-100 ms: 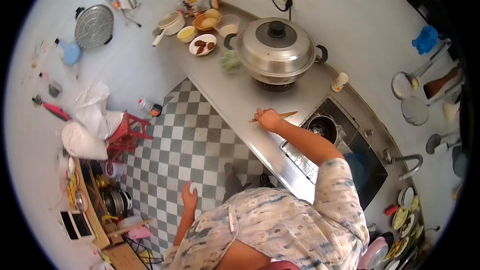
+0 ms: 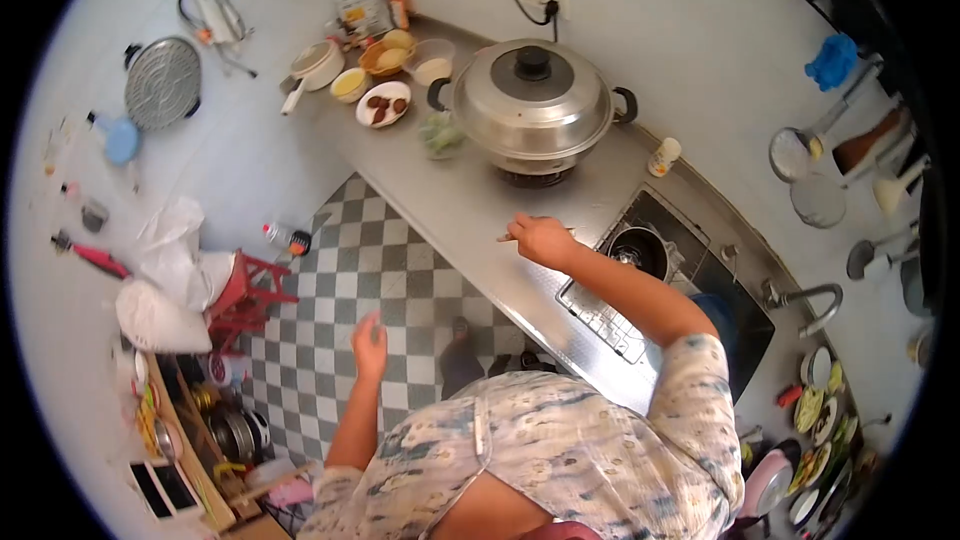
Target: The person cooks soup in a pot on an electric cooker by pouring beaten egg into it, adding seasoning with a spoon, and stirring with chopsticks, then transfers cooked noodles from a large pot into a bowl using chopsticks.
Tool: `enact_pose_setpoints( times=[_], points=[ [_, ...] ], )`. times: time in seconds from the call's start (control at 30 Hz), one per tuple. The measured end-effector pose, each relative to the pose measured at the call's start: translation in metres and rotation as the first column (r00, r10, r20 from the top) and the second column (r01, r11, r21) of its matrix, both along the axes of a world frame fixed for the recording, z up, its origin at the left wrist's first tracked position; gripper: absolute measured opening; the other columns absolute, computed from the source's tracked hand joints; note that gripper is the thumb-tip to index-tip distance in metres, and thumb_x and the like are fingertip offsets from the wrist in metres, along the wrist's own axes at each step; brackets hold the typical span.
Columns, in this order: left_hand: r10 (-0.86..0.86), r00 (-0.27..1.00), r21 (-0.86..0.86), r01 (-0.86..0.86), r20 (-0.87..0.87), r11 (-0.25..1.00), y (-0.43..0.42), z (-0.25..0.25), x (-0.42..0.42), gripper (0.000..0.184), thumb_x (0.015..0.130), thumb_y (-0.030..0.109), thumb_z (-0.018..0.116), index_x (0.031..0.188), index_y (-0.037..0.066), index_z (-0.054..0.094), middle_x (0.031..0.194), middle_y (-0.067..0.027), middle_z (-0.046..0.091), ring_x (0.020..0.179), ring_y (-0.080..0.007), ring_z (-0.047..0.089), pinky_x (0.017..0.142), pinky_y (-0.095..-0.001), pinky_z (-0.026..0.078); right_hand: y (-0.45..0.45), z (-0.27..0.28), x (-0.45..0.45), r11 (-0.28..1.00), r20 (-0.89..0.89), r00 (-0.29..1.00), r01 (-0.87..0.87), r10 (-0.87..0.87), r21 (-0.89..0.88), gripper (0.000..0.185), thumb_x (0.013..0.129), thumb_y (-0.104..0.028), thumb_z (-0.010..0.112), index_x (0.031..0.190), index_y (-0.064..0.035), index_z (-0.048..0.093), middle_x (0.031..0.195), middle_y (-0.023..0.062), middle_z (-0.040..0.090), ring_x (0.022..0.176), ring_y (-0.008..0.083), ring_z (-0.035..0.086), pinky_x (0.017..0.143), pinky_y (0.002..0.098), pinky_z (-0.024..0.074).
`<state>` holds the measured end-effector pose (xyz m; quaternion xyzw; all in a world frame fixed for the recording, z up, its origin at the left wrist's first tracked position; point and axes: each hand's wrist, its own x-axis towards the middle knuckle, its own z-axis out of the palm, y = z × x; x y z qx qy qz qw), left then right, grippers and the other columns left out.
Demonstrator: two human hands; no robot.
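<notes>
My right hand (image 2: pixel 543 241) is closed around a pair of thin wooden chopsticks (image 2: pixel 506 238) above the steel counter (image 2: pixel 455 205). Most of their length is hidden behind the fingers. Right of that hand, a small dark pot (image 2: pixel 640 252) sits at the sink area, partly covered by my forearm. Over the checkered floor hangs my left hand (image 2: pixel 369 344), its slightly blurred fingers stretched out, with nothing visible in them. Beyond my right hand stands a large lidded steel pan (image 2: pixel 535 100) on a burner.
A plate of dark pieces (image 2: pixel 384 104), a yellow bowl (image 2: pixel 349 85) and a white saucepan (image 2: pixel 317 66) stand at the counter's far left end. A white bottle (image 2: pixel 664 157) is near the wall. The faucet (image 2: pixel 810 302) rises at right. A red stool (image 2: pixel 250 295) stands on the floor.
My left hand has risen and its fingers have straightened. My right hand has turned, so less of the chopsticks shows. The whole view has shifted slightly.
</notes>
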<state>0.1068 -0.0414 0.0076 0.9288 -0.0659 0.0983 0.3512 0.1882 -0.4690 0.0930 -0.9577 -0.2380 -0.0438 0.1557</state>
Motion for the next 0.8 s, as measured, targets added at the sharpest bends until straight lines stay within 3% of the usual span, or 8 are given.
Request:
enact_pose_setpoints(
  times=[0.07,0.13,0.2,0.33,0.4,0.5,0.6,0.8],
  points=[
    [-0.172,0.977,-0.024,0.176,0.129,0.984,-0.035,0.066,0.09,0.027,0.082,0.006,0.06,0.109,0.006,0.062,0.107,-0.013,0.063,0.101,-0.0319,0.056,0.091,-0.0414,0.041,0.001,0.051,-0.033,0.967,0.049,0.993,0.094,-0.108,0.237,0.013,0.08,-0.013,0.061,0.09,-0.0056,0.056,0.087,0.0144,0.058,0.078,0.0297,0.062,0.067,0.0405,0.0502],
    [-0.337,0.915,0.041,0.337,0.223,0.941,-0.084,0.116,0.165,0.024,0.083,0.009,0.06,0.107,0.008,0.063,0.105,-0.0106,0.063,0.101,-0.0285,0.055,0.094,-0.0398,0.037,-0.004,0.06,-0.063,0.832,0.079,0.93,0.282,-0.36,0.479,0.014,0.084,-0.011,0.061,0.093,-0.0038,0.054,0.079,0.0105,0.059,0.065,0.0243,0.06,0.059,0.0351,0.0496],
    [-0.526,0.776,0.076,0.536,0.347,0.841,-0.154,0.16,0.223,0.023,0.084,0.015,0.061,0.106,0.008,0.063,0.105,-0.0107,0.062,0.101,-0.03,0.054,0.092,-0.0389,0.037,-0.012,0.065,-0.098,0.274,-0.265,0.755,0.505,-0.6,0.818,0.013,0.089,-0.011,0.059,0.095,-0.0037,0.052,0.074,0.0055,0.058,0.057,0.016,0.055,0.054,0.0284,0.047],
    [-0.693,0.594,0.195,0.685,0.41,0.702,-0.273,0.206,0.312,0.036,0.083,0.028,0.064,0.114,0.01,0.06,0.112,-0.0097,0.06,0.107,-0.0295,0.053,0.094,-0.0418,0.035,-0.008,0.069,-0.18,-0.19,-0.326,0.592,0.281,-0.737,0.941,0.006,0.092,-0.008,0.055,0.096,-0.0056,0.051,0.075,0.0032,0.054,0.059,0.0117,0.054,0.053,0.0246,0.0441],
    [-0.683,0.569,0.33,0.605,0.457,0.725,-0.325,0.204,0.343,0.051,0.078,0.037,0.068,0.121,0.012,0.057,0.116,-0.009,0.059,0.109,-0.0271,0.052,0.096,-0.0429,0.035,0.013,0.062,-0.223,-0.282,-0.373,0.402,0.269,-0.836,0.921,0.007,0.091,-0.008,0.056,0.096,-0.0052,0.05,0.075,0.004,0.053,0.059,0.0122,0.053,0.053,0.0248,0.0437],
    [-0.678,0.727,0.43,0.582,0.105,0.691,-0.355,0.25,0.334,0.061,0.075,0.043,0.07,0.126,0.016,0.053,0.116,-0.0126,0.059,0.114,-0.0311,0.052,0.097,-0.0473,0.039,0.041,0.046,-0.28,-0.346,-0.404,0.232,0.254,-0.885,0.903,0.009,0.091,-0.01,0.056,0.096,-0.005,0.051,0.074,0.0047,0.053,0.058,0.0126,0.053,0.053,0.0247,0.0437],
    [-0.728,0.684,0.346,0.693,-0.04,0.633,-0.37,0.247,0.353,0.062,0.071,0.04,0.072,0.127,0.019,0.054,0.116,-0.0124,0.06,0.109,-0.0312,0.056,0.09,-0.0458,0.045,0.066,0.032,-0.328,-0.41,-0.436,0.066,0.236,-0.897,0.881,0.011,0.091,-0.012,0.057,0.097,-0.0045,0.051,0.072,0.0048,0.053,0.059,0.0123,0.053,0.052,0.0243,0.0431],
    [-0.702,0.7,0.268,0.657,0.13,0.705,-0.389,0.234,0.365,0.056,0.061,0.032,0.073,0.113,0.014,0.062,0.107,-0.0117,0.065,0.099,-0.0288,0.061,0.083,-0.04,0.049,0.083,0.021,-0.378,-0.486,-0.475,-0.102,0.139,-0.874,0.863,0.013,0.091,-0.013,0.057,0.098,-0.0038,0.052,0.076,0.0042,0.054,0.06,0.0117,0.053,0.053,0.0232,0.0439]
  ],
)
